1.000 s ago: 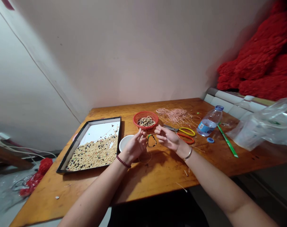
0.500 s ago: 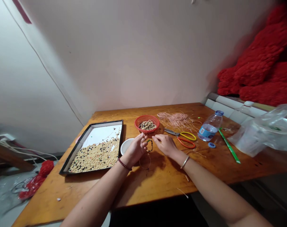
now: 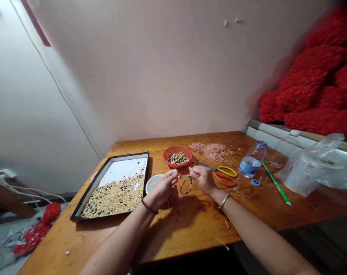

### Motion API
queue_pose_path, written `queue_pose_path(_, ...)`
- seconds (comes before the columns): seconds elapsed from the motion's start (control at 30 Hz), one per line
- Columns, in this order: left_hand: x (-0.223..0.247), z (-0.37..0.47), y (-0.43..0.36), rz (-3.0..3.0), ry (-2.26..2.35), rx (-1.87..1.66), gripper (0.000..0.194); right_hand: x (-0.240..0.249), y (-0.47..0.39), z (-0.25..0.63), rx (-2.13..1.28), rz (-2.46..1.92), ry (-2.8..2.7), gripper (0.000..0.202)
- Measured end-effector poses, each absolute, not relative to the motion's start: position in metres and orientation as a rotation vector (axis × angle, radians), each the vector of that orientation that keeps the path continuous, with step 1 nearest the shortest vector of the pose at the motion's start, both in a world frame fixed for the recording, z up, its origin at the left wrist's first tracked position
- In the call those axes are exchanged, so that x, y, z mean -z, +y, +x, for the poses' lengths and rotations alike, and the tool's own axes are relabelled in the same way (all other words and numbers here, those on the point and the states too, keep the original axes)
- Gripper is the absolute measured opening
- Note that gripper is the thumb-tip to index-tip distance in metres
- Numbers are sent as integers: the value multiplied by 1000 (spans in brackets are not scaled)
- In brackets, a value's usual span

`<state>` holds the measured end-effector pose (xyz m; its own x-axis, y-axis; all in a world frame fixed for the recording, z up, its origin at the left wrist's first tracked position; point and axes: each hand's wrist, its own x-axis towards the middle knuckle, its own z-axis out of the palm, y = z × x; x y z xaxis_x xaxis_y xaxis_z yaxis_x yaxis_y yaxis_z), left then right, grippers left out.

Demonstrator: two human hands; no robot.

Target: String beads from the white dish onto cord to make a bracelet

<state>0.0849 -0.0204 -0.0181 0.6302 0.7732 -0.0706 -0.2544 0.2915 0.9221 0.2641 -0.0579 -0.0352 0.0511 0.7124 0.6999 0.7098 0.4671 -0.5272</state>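
Note:
A small beaded bracelet [image 3: 191, 183] of pale, black and green beads hangs as a loop between my hands, above the table. My left hand [image 3: 166, 186] has its fingertips pinched together at the bracelet's thin cord, with loose ends dangling below. Opposite it, my right hand [image 3: 202, 180] is closed, thumb and forefinger gripping the cord at the loop's upper right; the cord itself is barely visible. Just behind the left hand stands a white bowl [image 3: 152, 182], partly covered by that hand. Beyond both hands is a red plastic basket [image 3: 168, 164] with strung beads in it.
A black-edged tray [image 3: 110, 157] of loose beads lies at left. Pink cord [image 3: 212, 151] is heaped at the back, near scissors [image 3: 226, 170] with yellow and orange handles. To the right are a water bottle [image 3: 251, 162], its blue cap [image 3: 255, 182], a green strip [image 3: 276, 183] and a plastic bag [image 3: 305, 172].
My right hand has gone from loosely extended fingers to a closed pinch at the bracelet's cord. The bracelet has shifted slightly right and hangs more openly between the hands. The view has tilted up slightly.

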Motion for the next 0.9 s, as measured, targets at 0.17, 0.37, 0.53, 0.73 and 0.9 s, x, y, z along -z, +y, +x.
queue_pose_path(0.17,22,83,-21,1010,541,-734,31,41,-51,264,-225,-1194,-1600,46)
queue_pose_path(0.37,23,87,-22,1022,620,-876,31,44,-43,253,-889,-859,-1307,32)
queue_pose_path(0.53,18,85,-24,1092,797,-930,35,36,-48,262,-1541,-632,-789,23)
queue_pose_path(0.73,14,89,-25,1074,763,-969,41,32,-51,276,-1600,-765,-844,21)
queue_pose_path(0.9,13,92,-28,838,525,-853,35,35,-58,260,-1467,-910,-1412,44)
